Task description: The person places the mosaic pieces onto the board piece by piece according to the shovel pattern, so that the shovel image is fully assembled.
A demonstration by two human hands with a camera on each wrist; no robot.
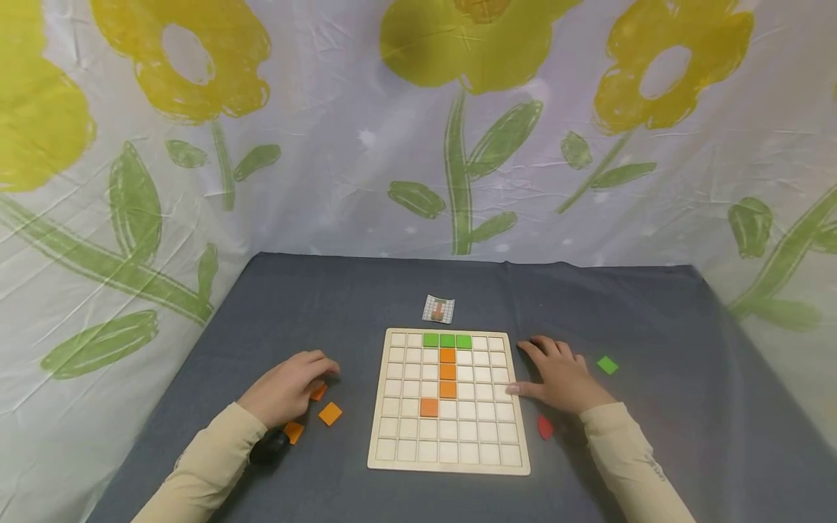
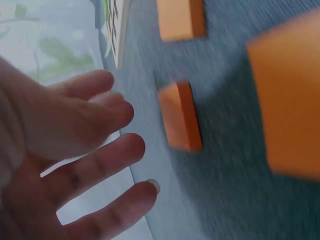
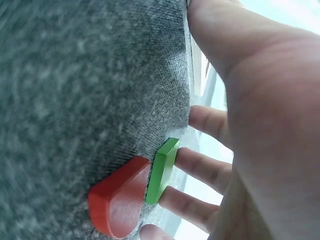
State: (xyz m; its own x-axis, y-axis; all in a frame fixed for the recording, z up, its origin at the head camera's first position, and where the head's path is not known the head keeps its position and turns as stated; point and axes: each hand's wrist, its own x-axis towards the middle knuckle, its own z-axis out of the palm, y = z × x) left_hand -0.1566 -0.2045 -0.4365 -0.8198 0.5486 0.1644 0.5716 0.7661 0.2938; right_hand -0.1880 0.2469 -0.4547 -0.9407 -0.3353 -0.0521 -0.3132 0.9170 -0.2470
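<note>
Your left hand (image 1: pixel 288 388) hovers with fingers loosely spread, holding nothing, orange tiles (image 1: pixel 330 413) just beside its fingertips. Right hand (image 1: pixel 564 381) lies flat, fingers straight, thumb touching the board (image 1: pixel 386 407); red piece (image 1: pixel 545 427) sits by its wrist.

The tabletop (image 1: pixel 366 305) wears a grey cloth — matt, with a coarse, fuzzy weave. The grid board (image 1: pixel 379 407) looks like pale, smooth wood. The orange tiles (image 2: pixel 181 117) and the green tile (image 3: pixel 162 170) are smooth, matt — painted wood or plastic, hard to tell.
</note>
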